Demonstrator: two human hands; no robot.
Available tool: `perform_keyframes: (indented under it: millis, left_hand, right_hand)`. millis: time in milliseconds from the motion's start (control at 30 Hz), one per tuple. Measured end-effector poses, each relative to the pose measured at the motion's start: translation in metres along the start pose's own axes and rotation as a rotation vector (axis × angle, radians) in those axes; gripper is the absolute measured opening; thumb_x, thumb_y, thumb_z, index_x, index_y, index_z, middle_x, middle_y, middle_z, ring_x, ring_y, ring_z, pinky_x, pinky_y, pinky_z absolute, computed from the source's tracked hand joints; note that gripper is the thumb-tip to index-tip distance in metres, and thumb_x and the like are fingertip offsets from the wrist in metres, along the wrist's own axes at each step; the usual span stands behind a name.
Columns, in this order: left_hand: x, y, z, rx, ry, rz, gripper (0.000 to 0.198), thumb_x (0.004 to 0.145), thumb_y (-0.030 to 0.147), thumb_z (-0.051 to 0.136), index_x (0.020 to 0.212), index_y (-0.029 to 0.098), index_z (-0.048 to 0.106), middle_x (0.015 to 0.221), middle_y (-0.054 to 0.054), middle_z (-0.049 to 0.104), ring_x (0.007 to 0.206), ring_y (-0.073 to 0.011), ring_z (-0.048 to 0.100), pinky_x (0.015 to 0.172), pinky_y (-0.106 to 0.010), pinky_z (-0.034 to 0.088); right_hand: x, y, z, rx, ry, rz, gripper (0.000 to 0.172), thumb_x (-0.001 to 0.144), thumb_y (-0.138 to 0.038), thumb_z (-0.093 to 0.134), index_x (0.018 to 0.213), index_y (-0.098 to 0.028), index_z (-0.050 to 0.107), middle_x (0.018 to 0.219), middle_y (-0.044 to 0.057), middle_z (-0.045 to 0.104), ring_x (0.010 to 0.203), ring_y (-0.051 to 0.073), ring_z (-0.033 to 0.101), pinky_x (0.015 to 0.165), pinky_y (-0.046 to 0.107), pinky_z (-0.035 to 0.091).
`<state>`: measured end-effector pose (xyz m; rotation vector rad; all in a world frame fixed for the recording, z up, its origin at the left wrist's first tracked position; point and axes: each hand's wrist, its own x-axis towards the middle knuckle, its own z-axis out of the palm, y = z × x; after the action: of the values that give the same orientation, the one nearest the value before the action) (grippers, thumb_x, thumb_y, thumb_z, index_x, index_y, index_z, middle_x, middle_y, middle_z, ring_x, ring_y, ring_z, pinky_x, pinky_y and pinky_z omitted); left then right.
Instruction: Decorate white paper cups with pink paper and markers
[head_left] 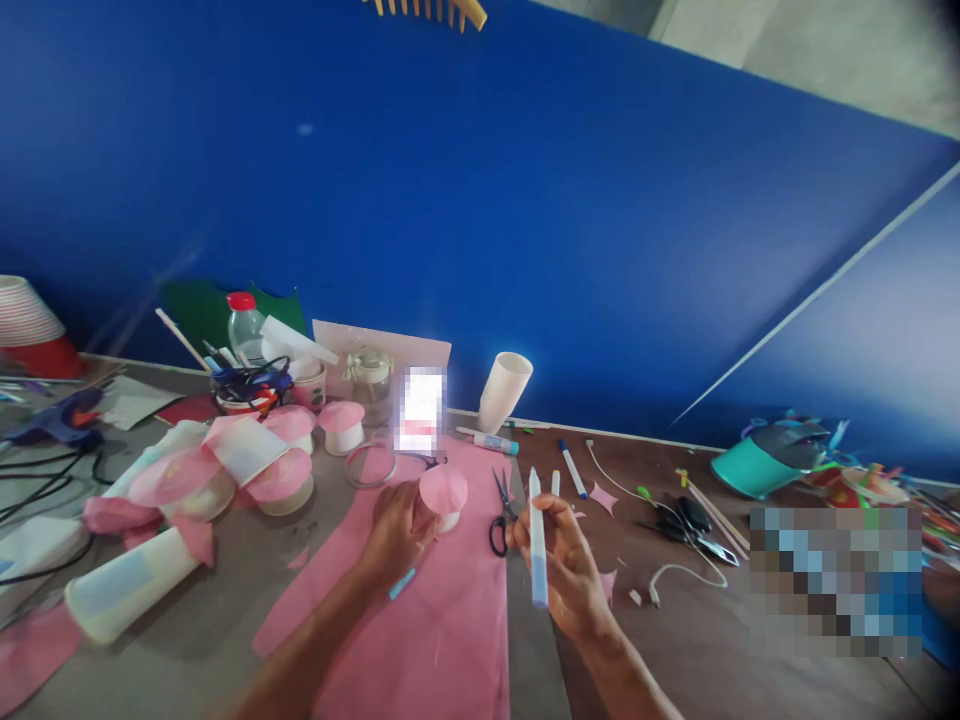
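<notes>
My left hand (396, 530) is closed around a small white paper cup capped with pink paper (444, 494), which stands on a pink paper sheet (442, 620). A small blue cap or stick (402, 584) shows under that hand. My right hand (564, 562) grips a white marker-like tube (537, 545), held upright above the table. Black-handled scissors (501, 510) lie between the two hands.
Several pink-capped cups (285, 478) and stacked cups (127, 590) sit at the left with a glue gun (56, 420), a jar (372, 378) and a bottle (244, 322). A white cup (504, 390) leans on the blue wall. Pens, cables, pliers (694, 530) and a teal object (757, 465) lie right.
</notes>
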<state>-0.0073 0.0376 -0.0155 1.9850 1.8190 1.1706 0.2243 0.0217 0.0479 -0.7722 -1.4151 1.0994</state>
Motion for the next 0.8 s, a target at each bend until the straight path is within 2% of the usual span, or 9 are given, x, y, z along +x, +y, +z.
perform_keyframes:
  millis: [167, 333, 400, 500, 567, 633, 800]
  left_hand:
    - [0.000, 0.002, -0.001, -0.009, -0.003, 0.012, 0.025, 0.082, 0.027, 0.065, 0.106, 0.020, 0.067, 0.102, -0.010, 0.077, 0.093, -0.0313, 0.069, 0.083, -0.044, 0.056]
    - [-0.001, 0.002, 0.001, 0.001, 0.010, -0.001, 0.024, 0.080, 0.024, 0.066, 0.104, 0.021, 0.066, 0.101, -0.009, 0.076, 0.093, -0.0311, 0.069, 0.084, -0.044, 0.054]
    - [-0.001, 0.003, 0.001, 0.007, 0.005, -0.012, 0.025, 0.080, 0.024, 0.066, 0.105, 0.022, 0.066, 0.099, -0.009, 0.076, 0.094, -0.0306, 0.068, 0.084, -0.043, 0.054]
    - [0.000, 0.005, 0.000, 0.017, -0.021, -0.030, 0.025, 0.078, 0.021, 0.066, 0.103, 0.021, 0.066, 0.096, -0.010, 0.075, 0.091, -0.0304, 0.067, 0.082, -0.042, 0.053]
    - [0.001, 0.006, -0.001, 0.027, -0.035, -0.034, 0.025, 0.075, 0.017, 0.066, 0.100, 0.020, 0.066, 0.092, -0.009, 0.074, 0.088, -0.0303, 0.067, 0.078, -0.041, 0.052]
    - [0.002, 0.006, -0.002, 0.033, -0.043, -0.033, 0.024, 0.072, 0.015, 0.065, 0.096, 0.020, 0.065, 0.088, -0.009, 0.073, 0.085, -0.0300, 0.066, 0.075, -0.041, 0.052]
    - [0.001, 0.005, -0.005, 0.026, -0.070, -0.030, 0.019, 0.077, 0.020, 0.065, 0.096, 0.021, 0.065, 0.086, -0.010, 0.072, 0.079, -0.0287, 0.065, 0.068, -0.040, 0.051]
  right_hand:
    - [-0.001, 0.009, 0.017, -0.244, 0.032, -0.063, 0.027, 0.090, -0.048, 0.065, 0.103, -0.029, 0.053, 0.071, -0.004, 0.049, 0.059, 0.016, 0.052, 0.054, 0.030, 0.049]
    - [0.001, 0.024, 0.031, -0.220, 0.079, -0.232, 0.024, 0.097, -0.051, 0.053, 0.097, -0.028, 0.050, 0.071, -0.004, 0.045, 0.056, 0.015, 0.046, 0.051, 0.030, 0.044]
    - [0.001, 0.030, 0.035, -0.225, 0.087, -0.280, 0.025, 0.099, -0.052, 0.048, 0.101, -0.027, 0.052, 0.070, -0.004, 0.046, 0.055, 0.016, 0.046, 0.053, 0.032, 0.046]
    - [-0.001, 0.037, 0.035, -0.306, 0.107, -0.355, 0.032, 0.102, -0.052, 0.040, 0.117, -0.029, 0.056, 0.076, 0.002, 0.056, 0.065, 0.022, 0.058, 0.068, 0.045, 0.054]
    - [-0.002, 0.040, 0.033, -0.389, 0.104, -0.422, 0.032, 0.102, -0.049, 0.042, 0.123, -0.031, 0.058, 0.088, 0.007, 0.063, 0.082, 0.029, 0.065, 0.083, 0.054, 0.053]
    - [-0.001, 0.039, 0.029, -0.454, 0.079, -0.498, 0.029, 0.101, -0.045, 0.046, 0.122, -0.031, 0.060, 0.094, 0.008, 0.065, 0.092, 0.032, 0.066, 0.091, 0.058, 0.051]
    - [0.003, 0.033, 0.026, -0.543, -0.034, -0.586, 0.030, 0.103, -0.035, 0.039, 0.119, -0.029, 0.064, 0.079, 0.004, 0.063, 0.082, 0.028, 0.064, 0.094, 0.062, 0.048]
